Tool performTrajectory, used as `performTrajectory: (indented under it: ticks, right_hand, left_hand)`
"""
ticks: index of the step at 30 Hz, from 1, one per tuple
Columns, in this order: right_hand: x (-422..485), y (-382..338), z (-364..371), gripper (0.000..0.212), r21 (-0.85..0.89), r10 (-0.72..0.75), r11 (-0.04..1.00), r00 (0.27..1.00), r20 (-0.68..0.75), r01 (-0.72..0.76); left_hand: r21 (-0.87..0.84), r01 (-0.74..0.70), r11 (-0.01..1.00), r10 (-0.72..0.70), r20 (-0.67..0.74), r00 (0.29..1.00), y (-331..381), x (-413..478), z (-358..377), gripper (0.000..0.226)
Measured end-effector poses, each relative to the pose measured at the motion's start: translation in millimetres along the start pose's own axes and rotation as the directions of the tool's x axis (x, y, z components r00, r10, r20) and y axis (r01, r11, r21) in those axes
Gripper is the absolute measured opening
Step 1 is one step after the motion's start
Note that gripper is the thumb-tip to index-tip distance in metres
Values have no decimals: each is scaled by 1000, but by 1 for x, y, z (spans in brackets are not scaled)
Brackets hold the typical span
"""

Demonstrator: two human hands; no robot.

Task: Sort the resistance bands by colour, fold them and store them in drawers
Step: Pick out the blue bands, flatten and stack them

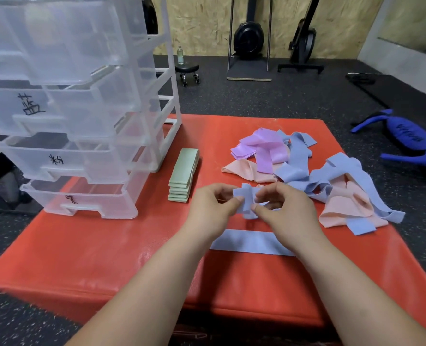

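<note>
Both hands hold one blue resistance band above the red mat. My left hand pinches its left side, and my right hand pinches its right side. A flat blue band lies on the mat beneath my wrists. To the right sits a tangled pile of blue bands, pink bands and purple bands. A stack of folded green bands lies next to the clear plastic drawer unit, whose drawers carry handwritten labels.
The mat lies on dark speckled gym flooring. A blue bag lies on the floor at the right. A small wheeled stool with a bottle on it and black exercise machines stand by the far wooden wall.
</note>
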State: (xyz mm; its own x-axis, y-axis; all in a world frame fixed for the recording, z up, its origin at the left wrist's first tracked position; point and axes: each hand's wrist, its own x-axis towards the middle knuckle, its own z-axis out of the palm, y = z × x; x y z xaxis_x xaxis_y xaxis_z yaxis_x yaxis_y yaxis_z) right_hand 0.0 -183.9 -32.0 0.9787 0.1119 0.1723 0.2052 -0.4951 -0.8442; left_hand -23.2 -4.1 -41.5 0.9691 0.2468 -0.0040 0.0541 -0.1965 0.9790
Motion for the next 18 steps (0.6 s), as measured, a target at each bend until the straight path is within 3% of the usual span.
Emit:
performTrajectory:
  ticks: [5,9,13,18]
  right_hand:
    - [3,-3,-9,40,-68,-125,989,989,75,130]
    - [6,-8,-7,52,-95,-246,958,944,218,272]
    - [11,-6,-4,37,-50,-240,964,933,267,263]
    - [24,-3,-9,11,-100,-311,936,926,212,337]
  left_hand:
    - [167,-140,976,134,47,990,3,5,-14,23]
    - [226,-280,933,263,106,959,6,7,-21,19]
    - [208,-379,902,354,147,923,9,4,-22,20]
    - [173,-438,882,440,25,898,14,1,-21,18]
